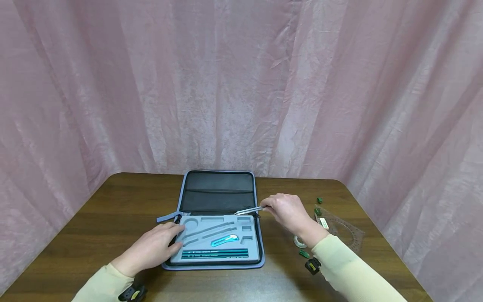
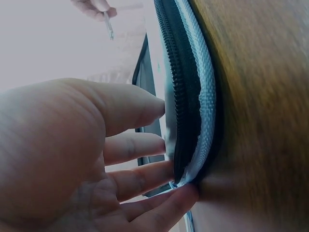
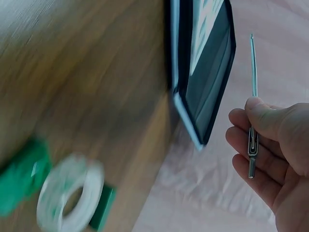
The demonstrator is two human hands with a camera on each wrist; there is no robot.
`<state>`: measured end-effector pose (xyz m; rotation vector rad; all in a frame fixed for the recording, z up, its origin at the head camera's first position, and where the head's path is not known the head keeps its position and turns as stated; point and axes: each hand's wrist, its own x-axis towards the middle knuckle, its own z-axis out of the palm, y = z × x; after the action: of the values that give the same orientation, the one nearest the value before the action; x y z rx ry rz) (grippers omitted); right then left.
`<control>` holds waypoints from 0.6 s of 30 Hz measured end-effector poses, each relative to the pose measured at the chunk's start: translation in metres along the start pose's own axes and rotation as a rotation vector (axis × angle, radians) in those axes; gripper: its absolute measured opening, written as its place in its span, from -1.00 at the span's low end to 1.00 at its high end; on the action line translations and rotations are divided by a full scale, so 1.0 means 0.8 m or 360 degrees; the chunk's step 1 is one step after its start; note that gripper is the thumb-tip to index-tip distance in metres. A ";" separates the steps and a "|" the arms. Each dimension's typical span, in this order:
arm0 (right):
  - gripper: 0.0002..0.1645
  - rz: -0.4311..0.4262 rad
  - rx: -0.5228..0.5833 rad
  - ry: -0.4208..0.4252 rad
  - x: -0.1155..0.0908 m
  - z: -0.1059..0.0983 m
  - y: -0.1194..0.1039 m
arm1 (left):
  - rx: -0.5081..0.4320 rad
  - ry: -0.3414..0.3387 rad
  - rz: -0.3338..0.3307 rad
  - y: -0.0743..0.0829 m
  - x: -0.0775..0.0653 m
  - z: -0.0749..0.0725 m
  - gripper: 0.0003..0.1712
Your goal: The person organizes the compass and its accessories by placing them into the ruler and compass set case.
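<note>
Right hand (image 1: 288,212) pinching metal compass (image 1: 249,210) over case (image 1: 216,180), left hand (image 1: 152,248) with fingers relaxed and parted, at left edge of tray (image 1: 253,245)

I see a shiny metal compass (image 3: 252,140), glossy wood-grained counter (image 1: 124,209), velvety cloth curtain (image 1: 226,84) and rough woven case edging (image 2: 206,87).

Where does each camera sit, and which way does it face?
Head: worn on the head, facing forward and down at the open case; left hand, right hand and sleeves show.
Left wrist: on that wrist, facing the case's zipper; both hands show.
Right wrist: on that wrist, facing the metal tool; right hand shows.
Both wrist views share case and tool.
</note>
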<state>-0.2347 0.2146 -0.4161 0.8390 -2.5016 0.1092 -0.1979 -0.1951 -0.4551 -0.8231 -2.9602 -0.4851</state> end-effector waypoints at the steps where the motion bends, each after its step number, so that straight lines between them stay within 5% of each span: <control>1: -0.83 -0.0019 0.0004 -0.0004 0.003 0.003 -0.005 | -0.0003 -0.0003 -0.0007 0.000 0.000 0.000 -0.51; 18: -0.89 -0.0217 0.0130 -0.0125 0.045 0.032 -0.073 | -0.0022 -0.0035 -0.0065 -0.001 -0.001 0.000 -0.53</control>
<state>-0.2366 0.1422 -0.4259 1.0635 -2.5180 0.1354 -0.1974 -0.1960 -0.4551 -0.7756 -3.0026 -0.5024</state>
